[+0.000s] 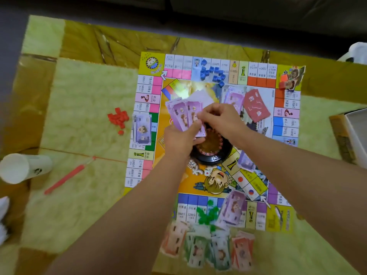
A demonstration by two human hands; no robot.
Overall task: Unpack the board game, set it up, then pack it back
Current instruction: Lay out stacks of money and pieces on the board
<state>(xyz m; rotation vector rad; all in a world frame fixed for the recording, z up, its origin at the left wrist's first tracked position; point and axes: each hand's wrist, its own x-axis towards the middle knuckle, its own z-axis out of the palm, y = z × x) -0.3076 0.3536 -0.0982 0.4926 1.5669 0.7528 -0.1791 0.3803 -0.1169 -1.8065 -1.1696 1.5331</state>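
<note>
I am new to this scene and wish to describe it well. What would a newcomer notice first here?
The colourful game board covers much of the table. Above its centre, the left hand and right hand hold purple banknotes over a black wheel. Blue houses lie at its far edge, and red pieces lie on the table left of it.

Open room lies on the pale mat [89, 92] left of the board [143, 90], beyond the red pieces [118, 118]. Nearer, a lying paper cup [23, 167] and a red stick [65, 178] stand in the way. Note stacks [208, 249] block the near edge, a box [355, 132] the right.
</note>
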